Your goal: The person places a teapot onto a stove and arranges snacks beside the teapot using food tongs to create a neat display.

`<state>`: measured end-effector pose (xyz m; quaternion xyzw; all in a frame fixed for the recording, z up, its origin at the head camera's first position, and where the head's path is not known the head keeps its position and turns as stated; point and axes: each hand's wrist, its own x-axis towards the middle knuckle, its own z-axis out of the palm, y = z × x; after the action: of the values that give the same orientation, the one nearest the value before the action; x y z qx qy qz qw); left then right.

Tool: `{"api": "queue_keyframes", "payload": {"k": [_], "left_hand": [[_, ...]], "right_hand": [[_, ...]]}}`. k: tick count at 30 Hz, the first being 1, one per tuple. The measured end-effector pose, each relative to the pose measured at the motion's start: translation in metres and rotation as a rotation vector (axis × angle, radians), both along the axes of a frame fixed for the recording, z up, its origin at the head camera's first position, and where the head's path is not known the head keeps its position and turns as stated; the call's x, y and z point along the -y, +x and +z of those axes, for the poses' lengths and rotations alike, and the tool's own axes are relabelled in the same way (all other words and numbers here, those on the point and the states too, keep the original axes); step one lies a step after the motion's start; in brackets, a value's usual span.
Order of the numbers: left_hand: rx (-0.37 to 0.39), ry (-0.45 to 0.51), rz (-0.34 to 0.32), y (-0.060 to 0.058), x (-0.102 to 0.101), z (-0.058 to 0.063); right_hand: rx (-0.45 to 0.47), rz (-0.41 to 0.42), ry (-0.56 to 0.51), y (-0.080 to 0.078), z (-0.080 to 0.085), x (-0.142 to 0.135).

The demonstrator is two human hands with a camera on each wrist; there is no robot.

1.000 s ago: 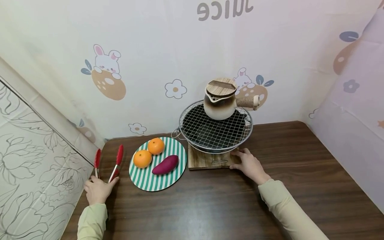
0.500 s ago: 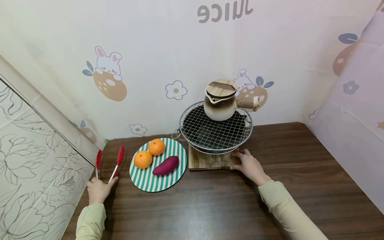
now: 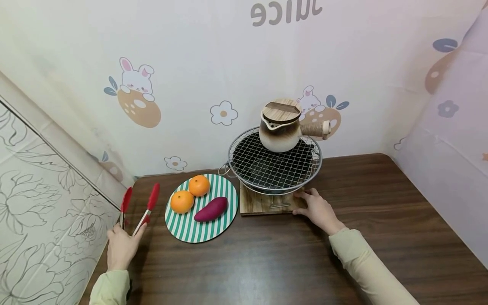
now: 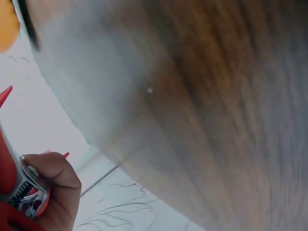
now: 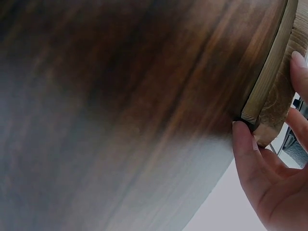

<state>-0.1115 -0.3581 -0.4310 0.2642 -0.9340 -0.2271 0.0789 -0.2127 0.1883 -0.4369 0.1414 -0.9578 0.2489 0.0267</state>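
By the left edge of the dark brown, wood-grained desk (image 3: 381,220), the metal tongs (image 3: 142,219) show silver arms and red ends. Near the far left corner, the round flat mat (image 3: 225,224) is striped green and white, the two round citrus fruits (image 3: 181,201) orange, the tapering sweet potato (image 3: 211,209) deep purple. Toward the far edge: a streaked light-brown wooden board (image 3: 251,204), silver-gridded round wire mesh (image 3: 267,171), cream-to-dark-brown ceramic pot (image 3: 280,137).

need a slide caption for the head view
Left hand holds red-tipped tongs beside a striped mat; right hand holds the wooden board under a grill.
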Motion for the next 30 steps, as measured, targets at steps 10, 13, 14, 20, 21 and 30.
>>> {"api": "queue_keyframes", "payload": {"k": [10,13,14,20,21,30], "left_hand": [[-0.025,-0.008,-0.123,0.013,-0.032,0.024],[-0.018,-0.028,-0.184,0.016,-0.043,0.027],[-0.016,-0.032,-0.204,0.017,-0.047,0.028],[-0.019,-0.062,-0.308,0.017,-0.064,0.028],[-0.022,-0.070,-0.323,0.017,-0.067,0.028],[-0.018,-0.132,-0.427,0.019,-0.084,0.026]], "right_hand": [[-0.032,-0.003,0.001,0.001,0.001,0.000],[-0.027,-0.003,0.000,0.001,0.001,-0.001],[-0.023,-0.001,0.001,0.001,0.001,0.000],[-0.005,-0.002,0.009,0.001,0.000,0.000],[-0.005,-0.003,0.010,0.001,0.000,0.000],[0.001,-0.004,0.011,0.001,0.001,0.001]]}}
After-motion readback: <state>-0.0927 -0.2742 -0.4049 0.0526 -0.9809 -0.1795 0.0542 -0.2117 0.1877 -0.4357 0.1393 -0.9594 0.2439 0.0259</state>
